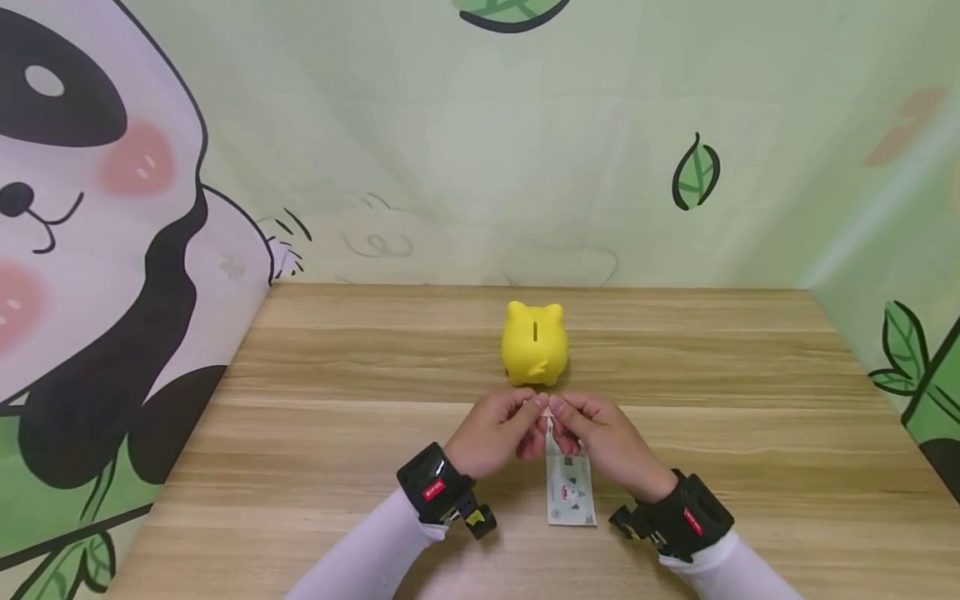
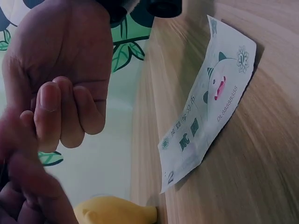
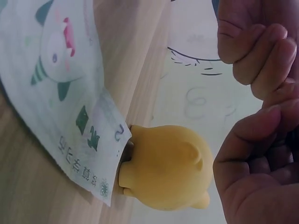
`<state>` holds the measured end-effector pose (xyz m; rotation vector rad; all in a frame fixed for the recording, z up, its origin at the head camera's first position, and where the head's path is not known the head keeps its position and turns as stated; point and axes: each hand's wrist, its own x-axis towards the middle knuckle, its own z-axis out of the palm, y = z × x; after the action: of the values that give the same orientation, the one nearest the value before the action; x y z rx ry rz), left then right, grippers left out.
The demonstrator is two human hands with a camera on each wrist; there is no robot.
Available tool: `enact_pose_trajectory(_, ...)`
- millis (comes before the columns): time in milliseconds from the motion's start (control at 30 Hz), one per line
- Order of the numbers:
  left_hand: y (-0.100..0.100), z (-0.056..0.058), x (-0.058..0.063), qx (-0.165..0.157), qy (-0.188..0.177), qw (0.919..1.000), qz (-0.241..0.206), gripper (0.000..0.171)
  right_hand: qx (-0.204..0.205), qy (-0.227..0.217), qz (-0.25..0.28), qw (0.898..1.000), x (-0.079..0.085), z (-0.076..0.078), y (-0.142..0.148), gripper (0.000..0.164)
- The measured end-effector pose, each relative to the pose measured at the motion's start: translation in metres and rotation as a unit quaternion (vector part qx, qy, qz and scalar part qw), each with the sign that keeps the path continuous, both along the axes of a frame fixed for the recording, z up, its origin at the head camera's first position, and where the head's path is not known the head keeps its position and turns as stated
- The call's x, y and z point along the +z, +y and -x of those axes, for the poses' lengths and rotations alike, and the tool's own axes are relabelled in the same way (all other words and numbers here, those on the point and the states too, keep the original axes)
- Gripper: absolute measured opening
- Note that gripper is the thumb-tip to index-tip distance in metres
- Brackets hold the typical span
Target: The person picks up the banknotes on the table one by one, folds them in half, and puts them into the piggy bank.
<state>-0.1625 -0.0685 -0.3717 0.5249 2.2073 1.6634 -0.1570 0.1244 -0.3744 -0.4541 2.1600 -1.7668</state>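
Observation:
My left hand (image 1: 495, 433) and right hand (image 1: 611, 437) meet at their fingertips, just in front of a yellow piggy bank (image 1: 535, 343). Thumbs and forefingers pinch a small pale thing (image 1: 547, 409) between them; it is mostly covered and its kind cannot be made out. Below the hands lies a play banknote (image 1: 570, 492), pale green with a cartoon animal, its far end partly hidden by the fingers in the head view. In the left wrist view the banknote (image 2: 205, 102) shows bent, one part raised off the wood. The piggy bank's slot faces up.
Everything stands on a wood-grain table (image 1: 360, 358). A cloth backdrop (image 1: 450, 167) with a printed panda and leaves rises behind and at the sides. Both wrists wear black camera straps (image 1: 437, 483), which sit close to the tabletop.

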Motion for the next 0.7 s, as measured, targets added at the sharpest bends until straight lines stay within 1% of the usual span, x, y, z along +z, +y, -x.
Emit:
enact_pose_trajectory(133,0.0,-0.0007,0.0005,0.008,0.008,0.9999,0.009,0.04,0.008,-0.007,0.007,1.0,-0.0005,-0.0002,-0.0016,0.044)
enact_pose_trajectory(300,0.0002,-0.0012,0.0001,0.022,0.044,0.9985,0.025,0.038,0.009,-0.018,0.015,1.0,-0.002,-0.0005,-0.0029,0.043)
enact_pose_trajectory(367,0.0003,-0.0016,0.0004,0.022,0.053,0.9979,0.028,0.038,0.009,-0.021,0.016,1.0,-0.0027,-0.0008,-0.0029,0.042)
enact_pose_trajectory(533,0.0011,-0.0023,-0.0001,0.018,0.062,0.9976,0.025,0.039,0.008,-0.024,0.018,1.0,-0.0033,-0.0016,-0.0019,0.042)
enact_pose_trajectory(600,0.0017,-0.0025,-0.0012,0.019,0.065,0.9974,0.026,0.04,0.01,-0.02,0.021,1.0,-0.004,-0.0014,-0.0014,0.042)
enact_pose_trajectory(700,0.0028,-0.0034,-0.0021,0.019,0.062,0.9977,0.02,0.039,0.011,-0.009,0.026,1.0,-0.0047,-0.0012,-0.0007,0.042)
